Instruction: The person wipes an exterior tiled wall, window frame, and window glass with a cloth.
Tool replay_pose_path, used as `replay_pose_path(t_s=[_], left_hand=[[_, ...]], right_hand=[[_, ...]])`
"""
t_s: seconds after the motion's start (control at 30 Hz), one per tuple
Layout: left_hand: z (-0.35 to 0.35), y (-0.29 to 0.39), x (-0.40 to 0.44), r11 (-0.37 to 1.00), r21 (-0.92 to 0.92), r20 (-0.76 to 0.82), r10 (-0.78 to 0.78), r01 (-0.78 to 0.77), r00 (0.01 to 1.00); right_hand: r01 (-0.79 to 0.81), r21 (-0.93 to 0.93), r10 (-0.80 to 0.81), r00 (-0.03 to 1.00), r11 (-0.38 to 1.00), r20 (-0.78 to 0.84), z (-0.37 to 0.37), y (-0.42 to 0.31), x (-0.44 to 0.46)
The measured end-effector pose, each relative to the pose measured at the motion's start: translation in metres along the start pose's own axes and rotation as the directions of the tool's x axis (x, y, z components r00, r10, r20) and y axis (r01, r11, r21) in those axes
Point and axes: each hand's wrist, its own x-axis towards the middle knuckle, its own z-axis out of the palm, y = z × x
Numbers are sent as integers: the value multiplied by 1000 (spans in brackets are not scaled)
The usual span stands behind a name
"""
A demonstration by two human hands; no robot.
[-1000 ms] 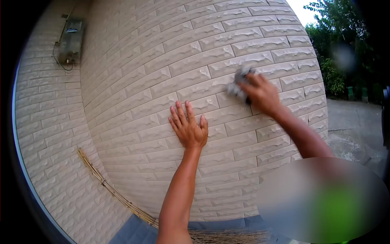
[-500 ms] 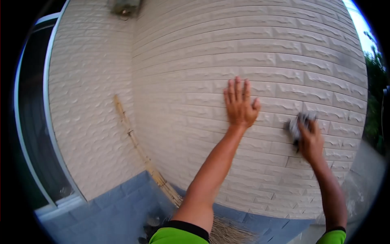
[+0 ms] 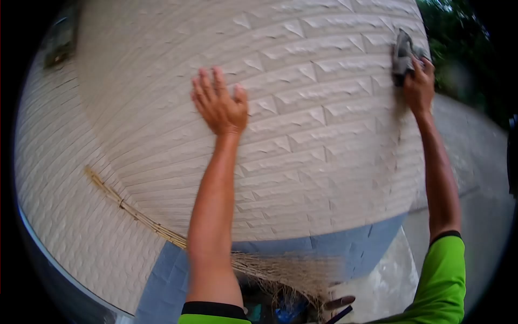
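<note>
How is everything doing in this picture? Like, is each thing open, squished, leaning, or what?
Left hand: open, fingers spread, palm to the wall
Right hand: closed around a cloth
Grey cloth: bunched up, near the wall's right edge
Tiled wall: upright; wet or dry, I can't tell
Twig broom: tilted, partly hidden behind the left forearm
Box at upper left: too blurry to tell

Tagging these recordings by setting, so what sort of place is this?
Outdoors, it seems, beside a building, perhaps a home: a pale brick-patterned wall, a long broom near its foot, and trees beyond its far edge.
</note>
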Motion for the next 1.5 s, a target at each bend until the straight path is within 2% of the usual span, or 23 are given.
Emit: replay_pose_path(t_s=[0.03, 0.1, 0.23, 0.33, 0.37, 0.43, 0.5, 0.57, 0.6, 0.67, 0.73, 0.87, 0.9, 0.97, 1.03, 1.1, 1.2, 1.27, 1.3, 1.37, 1.5], left_hand=[[2, -1, 0, 1000, -6, -12, 9, -9, 1000], [-1, 2, -1, 999, 45, 0, 17, -17, 1000], [0, 1, -2, 999, 26, -6, 42, -42, 999], [2, -2, 1, 996, 58, -27, 65, -63, 998], [4, -2, 0, 997, 42, -25, 72, -71, 997], [4, -2, 0, 996, 50, -32, 71, -69, 997], [3, -1, -2, 996, 39, -7, 76, -75, 997], [4, -3, -2, 995, 32, -42, 91, -90, 995], [4, -3, -2, 995, 15, -62, 102, -101, 993], [4, -2, -2, 995, 22, -58, 100, -99, 993], [3, -2, -3, 995, 24, -69, 99, -98, 993], [6, -5, -1, 994, 29, -70, 107, -106, 992], [7, -6, -1, 993, 16, -80, 115, -114, 990], [9, -7, -1, 993, 2, -88, 117, -118, 989], [11, -6, -3, 993, 1, -91, 117, -117, 989], [8, -5, -3, 994, 6, -85, 113, -113, 990], [8, -6, -3, 990, -23, -101, 134, -137, 986], [9, -7, -4, 990, -27, -94, 138, -141, 986], [10, -9, -5, 988, -33, -103, 144, -148, 984], [12, -10, -5, 991, -31, -83, 131, -133, 988], [12, -9, -3, 991, -44, -99, 122, -127, 988]], right_hand=[[-49, 17, 48, 998, 999, 40, 0, -11, -13], [74, 34, -76, 995, 997, 63, -3, -37, -62], [132, 313, -237, 915, 941, 327, -50, -111, -165], [24, 234, -122, 902, 972, 414, -64, -100, -185], [17, 218, -108, 903, 976, 415, -63, -81, -185], [-72, 102, 42, 960, 992, 278, -59, -35, -178], [-225, -22, 226, 956, 974, 187, -61, 9, -177], [-283, -80, 290, 952, 956, 102, -66, 53, -186], [-287, -86, 296, 948, 954, 116, -72, 58, -197], [-480, -118, 493, 858, 869, 143, -77, 61, -217], [-425, -91, 435, 888, 900, 151, -71, 41, -254], [-356, 23, 326, 879, 934, 349, -83, -55, -274], [-322, 52, 275, 873, 945, 402, -91, -67, -266], [-263, 79, 212, 896, 962, 391, -90, -54, -252], [-268, 49, 243, 925, 962, 292, -83, -13, -241], [-356, 0, 351, 919, 934, 180, -83, 28, -231], [-399, -90, 409, 901, 912, 145, -84, 69, -263], [-497, -175, 521, 841, 850, 146, -94, 59, -290], [-496, -176, 522, 838, 850, 160, -96, 47, -304], [-583, -170, 606, 771, 795, 196, -93, 7, -333], [-608, -141, 621, 736, 781, 268, -91, -85, -381]])
